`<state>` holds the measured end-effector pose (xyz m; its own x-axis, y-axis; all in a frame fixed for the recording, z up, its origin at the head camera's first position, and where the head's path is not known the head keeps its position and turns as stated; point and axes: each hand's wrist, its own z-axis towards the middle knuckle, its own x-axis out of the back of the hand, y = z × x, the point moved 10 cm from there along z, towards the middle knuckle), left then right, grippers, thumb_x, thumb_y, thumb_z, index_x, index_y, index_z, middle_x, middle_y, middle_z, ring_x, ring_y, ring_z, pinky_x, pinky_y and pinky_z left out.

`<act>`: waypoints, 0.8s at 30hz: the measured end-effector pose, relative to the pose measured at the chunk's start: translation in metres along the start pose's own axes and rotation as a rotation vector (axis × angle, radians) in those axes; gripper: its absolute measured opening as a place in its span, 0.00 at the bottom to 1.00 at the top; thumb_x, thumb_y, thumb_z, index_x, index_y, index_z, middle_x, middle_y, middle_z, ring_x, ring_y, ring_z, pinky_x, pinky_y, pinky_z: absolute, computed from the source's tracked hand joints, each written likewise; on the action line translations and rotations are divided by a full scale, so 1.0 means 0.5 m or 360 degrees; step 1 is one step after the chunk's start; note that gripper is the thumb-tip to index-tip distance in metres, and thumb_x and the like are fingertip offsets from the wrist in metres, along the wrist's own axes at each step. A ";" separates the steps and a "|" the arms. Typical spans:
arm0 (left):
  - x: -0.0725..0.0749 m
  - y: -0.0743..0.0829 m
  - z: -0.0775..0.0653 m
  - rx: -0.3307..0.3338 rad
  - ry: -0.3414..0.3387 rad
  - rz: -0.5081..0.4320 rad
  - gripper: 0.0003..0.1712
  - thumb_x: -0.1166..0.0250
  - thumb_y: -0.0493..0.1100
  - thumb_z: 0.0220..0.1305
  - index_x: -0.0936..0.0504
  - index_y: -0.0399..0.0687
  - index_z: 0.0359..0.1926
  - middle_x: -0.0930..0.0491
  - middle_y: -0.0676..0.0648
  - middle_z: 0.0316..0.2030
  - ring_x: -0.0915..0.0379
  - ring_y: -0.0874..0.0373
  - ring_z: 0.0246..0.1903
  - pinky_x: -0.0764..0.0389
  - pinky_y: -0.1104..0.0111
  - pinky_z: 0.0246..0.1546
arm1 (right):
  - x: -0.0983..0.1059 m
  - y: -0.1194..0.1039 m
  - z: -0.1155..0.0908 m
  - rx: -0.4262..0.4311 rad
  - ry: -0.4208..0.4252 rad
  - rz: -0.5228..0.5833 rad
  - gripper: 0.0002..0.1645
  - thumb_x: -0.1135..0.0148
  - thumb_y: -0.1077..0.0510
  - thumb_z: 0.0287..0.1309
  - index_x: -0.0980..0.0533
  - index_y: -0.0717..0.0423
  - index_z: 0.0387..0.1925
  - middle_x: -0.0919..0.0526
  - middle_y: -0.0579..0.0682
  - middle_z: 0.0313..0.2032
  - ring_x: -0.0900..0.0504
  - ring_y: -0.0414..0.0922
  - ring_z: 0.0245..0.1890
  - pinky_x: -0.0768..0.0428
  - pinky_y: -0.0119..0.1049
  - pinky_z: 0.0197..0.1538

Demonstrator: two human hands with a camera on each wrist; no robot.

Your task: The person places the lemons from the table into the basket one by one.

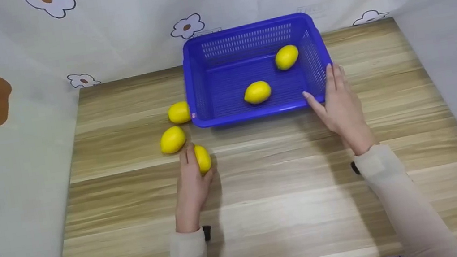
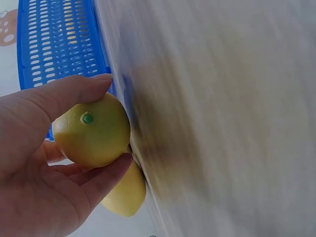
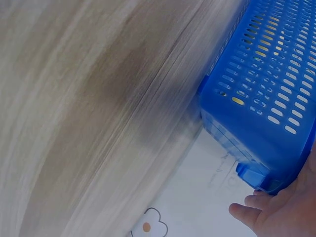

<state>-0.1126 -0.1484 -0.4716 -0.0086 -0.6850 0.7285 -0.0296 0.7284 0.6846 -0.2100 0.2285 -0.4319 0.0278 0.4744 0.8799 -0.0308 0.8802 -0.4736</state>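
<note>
My left hand [image 1: 191,184] grips a yellow lemon [image 1: 202,158] on the wooden table, with thumb and fingers around it in the left wrist view. Just beyond it lies a second lemon [image 1: 172,140]. Another lemon [image 1: 179,112] sits against the left side of a blue plastic basket [image 1: 254,116]. Inside the basket are two more lemons, one near the front [image 1: 257,92] and one toward the back right [image 1: 286,57]. At the basket's front right corner, my right hand [image 1: 341,107] holds the rim, its thumb at the front and its fingers along the right side.
The wooden table [image 1: 286,210] ends at a white patterned cloth [image 1: 128,34] at the back, with cloth hanging at both sides too. Close to this back cloth stands the basket, its slotted walls [image 3: 276,84] seen from outside in the right wrist view.
</note>
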 end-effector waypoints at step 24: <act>0.058 0.115 -0.022 -0.0238 0.0096 0.0041 0.46 0.26 0.29 0.60 0.39 0.28 0.75 0.34 0.24 0.68 0.28 0.30 0.65 0.24 0.43 0.68 | 0.005 -0.007 0.001 0.0051 0.0005 -0.0084 0.59 0.54 0.30 0.77 0.58 0.73 0.81 0.57 0.73 0.81 0.54 0.67 0.83 0.47 0.62 0.81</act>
<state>-0.1036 -0.1265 -0.4108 0.0528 -0.6671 0.7431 0.1192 0.7430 0.6586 -0.2104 0.2265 -0.4279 0.0335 0.4275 0.9034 -0.0614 0.9031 -0.4251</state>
